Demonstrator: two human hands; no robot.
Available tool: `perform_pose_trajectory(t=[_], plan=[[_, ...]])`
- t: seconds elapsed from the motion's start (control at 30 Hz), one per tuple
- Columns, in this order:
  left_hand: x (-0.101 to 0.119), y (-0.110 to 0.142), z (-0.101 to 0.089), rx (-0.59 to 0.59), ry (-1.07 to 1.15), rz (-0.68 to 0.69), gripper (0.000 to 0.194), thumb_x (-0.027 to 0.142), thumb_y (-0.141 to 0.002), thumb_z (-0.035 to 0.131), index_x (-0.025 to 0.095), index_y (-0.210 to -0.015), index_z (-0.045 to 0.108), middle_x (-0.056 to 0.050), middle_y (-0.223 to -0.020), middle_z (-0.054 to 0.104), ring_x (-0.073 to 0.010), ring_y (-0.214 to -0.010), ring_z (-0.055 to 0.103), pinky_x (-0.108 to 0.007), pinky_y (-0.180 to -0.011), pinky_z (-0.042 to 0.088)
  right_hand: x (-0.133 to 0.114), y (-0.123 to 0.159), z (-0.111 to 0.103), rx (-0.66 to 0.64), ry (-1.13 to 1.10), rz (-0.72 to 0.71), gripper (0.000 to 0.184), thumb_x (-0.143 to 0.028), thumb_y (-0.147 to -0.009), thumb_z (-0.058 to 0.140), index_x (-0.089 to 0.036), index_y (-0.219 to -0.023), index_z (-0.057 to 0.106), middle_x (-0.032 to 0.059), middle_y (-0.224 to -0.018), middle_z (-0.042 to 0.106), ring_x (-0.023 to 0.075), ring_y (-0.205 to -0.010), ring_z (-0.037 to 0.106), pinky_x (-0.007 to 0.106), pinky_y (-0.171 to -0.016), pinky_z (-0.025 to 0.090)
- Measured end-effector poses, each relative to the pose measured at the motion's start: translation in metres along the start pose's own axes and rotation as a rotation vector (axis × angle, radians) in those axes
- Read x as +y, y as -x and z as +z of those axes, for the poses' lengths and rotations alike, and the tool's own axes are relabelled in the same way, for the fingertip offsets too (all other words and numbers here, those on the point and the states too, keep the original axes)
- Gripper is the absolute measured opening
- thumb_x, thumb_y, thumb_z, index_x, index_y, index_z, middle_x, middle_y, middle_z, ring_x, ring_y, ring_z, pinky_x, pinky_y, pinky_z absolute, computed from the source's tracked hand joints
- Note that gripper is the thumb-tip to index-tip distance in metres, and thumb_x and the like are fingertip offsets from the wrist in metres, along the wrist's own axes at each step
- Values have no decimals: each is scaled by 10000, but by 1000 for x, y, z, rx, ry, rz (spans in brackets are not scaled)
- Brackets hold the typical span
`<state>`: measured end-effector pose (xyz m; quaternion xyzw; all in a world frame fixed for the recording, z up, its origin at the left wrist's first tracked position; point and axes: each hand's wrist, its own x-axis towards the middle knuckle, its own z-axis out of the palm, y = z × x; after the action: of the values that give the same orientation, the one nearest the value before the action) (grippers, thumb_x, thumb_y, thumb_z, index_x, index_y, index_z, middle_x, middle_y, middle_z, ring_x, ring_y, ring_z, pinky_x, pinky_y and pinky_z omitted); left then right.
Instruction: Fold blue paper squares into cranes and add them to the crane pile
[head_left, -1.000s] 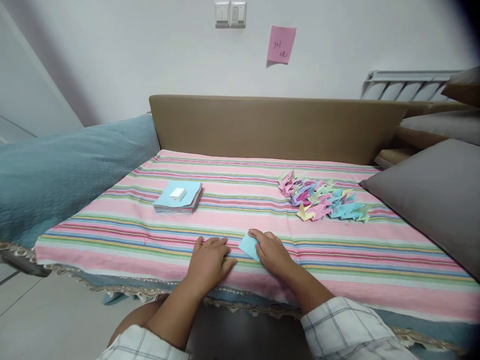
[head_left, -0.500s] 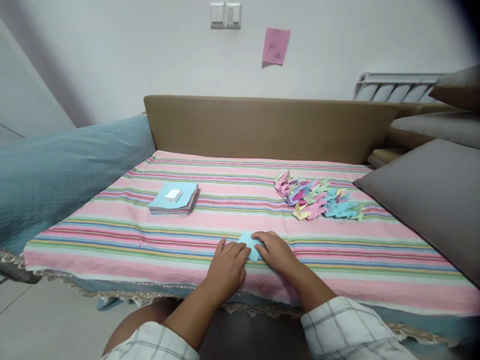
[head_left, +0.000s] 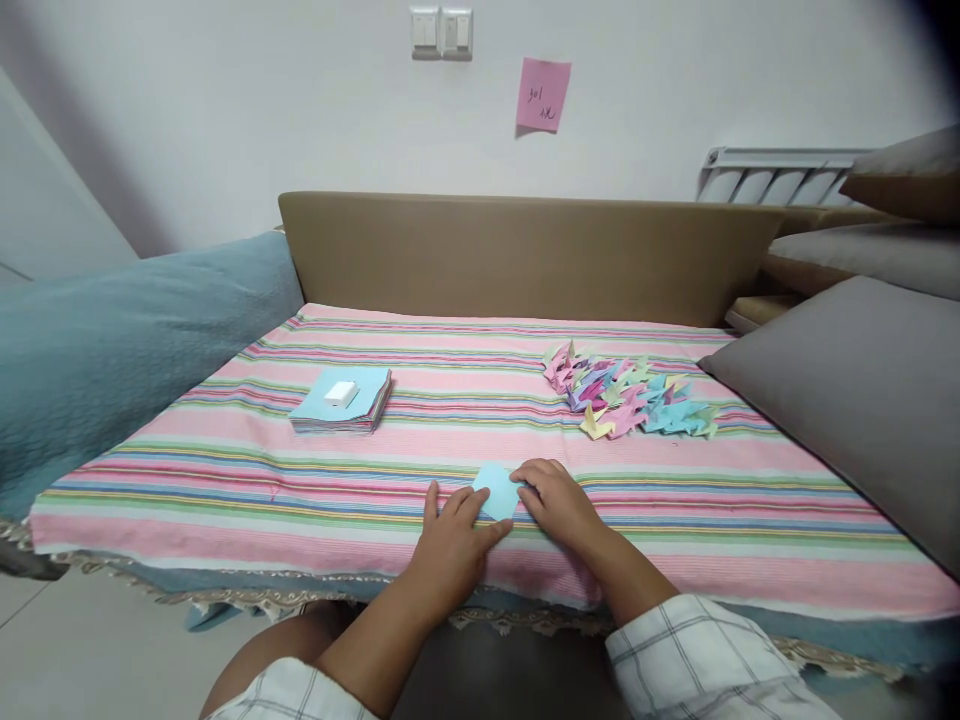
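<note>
A smooth, matt paper sheet (head_left: 496,487) contrasts with woven cloth cover (head_left: 465,430), textured fabric armrest (head_left: 150,305) and smooth plastic switches (head_left: 425,33)

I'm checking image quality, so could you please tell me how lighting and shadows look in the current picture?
Head view: soft light, no strong glare on the blue paper; head view: a small shadow beneath the pink note; head view, upper right corner: the picture fades to black.

Striped cloth (head_left: 450,425): an open lane runs between the paper stack (head_left: 352,413), toward the left edge, and the folded paper pieces (head_left: 630,393), toward the right, ending at the backrest (head_left: 525,260). The left hand (head_left: 452,548) and right hand (head_left: 559,507) obstruct mid-front; a grey cushion (head_left: 847,390) bars the right edge.
</note>
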<state>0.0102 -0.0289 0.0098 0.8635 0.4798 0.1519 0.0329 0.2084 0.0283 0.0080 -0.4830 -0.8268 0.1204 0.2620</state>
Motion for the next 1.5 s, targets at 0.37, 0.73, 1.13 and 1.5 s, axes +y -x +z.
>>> perform_pose_trajectory(t=[0.37,0.73,1.13,1.5], plan=[[-7,-4,-13,82,194,-85,433,427,-756,605,251,-1145,534,-98,-1232,572,-261,-1139,496,-590,-1055,43,-10,5,-7,-43,-68,-55,227,-211,-875,441,-206,-977,644,40,-954,671,163,-908,578,315,-831,427],[-13,-5,-16,4,260,-49,261,344,-757,614,248,-995,569,-63,-1195,598,-249,-1191,466,-573,-1065,41,-7,3,1,9,-70,-160,282,-163,-852,445,-209,-1069,620,80,-1197,588,198,-1106,482,393,-929,381],[-34,-6,-36,40,177,-160,301,385,-707,676,273,-980,622,-32,-1173,622,-230,-1109,528,-486,-1026,223,-11,5,3,-28,-54,-111,163,-211,-806,565,-210,-952,638,48,-971,624,190,-920,512,342,-818,388],[-41,-5,-28,27,105,-204,437,430,-657,697,291,-1066,632,-45,-1241,573,-266,-1130,504,-461,-994,307,-9,6,7,-28,-50,-117,162,-213,-798,567,-226,-945,633,51,-959,616,201,-901,512,347,-795,382]])
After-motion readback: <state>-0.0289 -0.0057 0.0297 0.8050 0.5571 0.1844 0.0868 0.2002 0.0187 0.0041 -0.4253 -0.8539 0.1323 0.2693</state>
